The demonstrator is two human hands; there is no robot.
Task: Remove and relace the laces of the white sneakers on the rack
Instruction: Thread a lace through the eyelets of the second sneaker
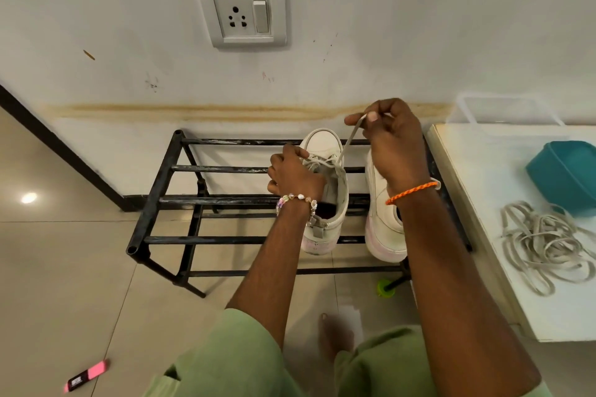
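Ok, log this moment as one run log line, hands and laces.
left hand: steadies left sneaker on rack | right hand: pulls lace up | loose laces: piled on white table

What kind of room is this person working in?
Probably a home, perhaps an entryway: a black metal shoe rack stands on a tiled floor against a scuffed wall with a wall socket.
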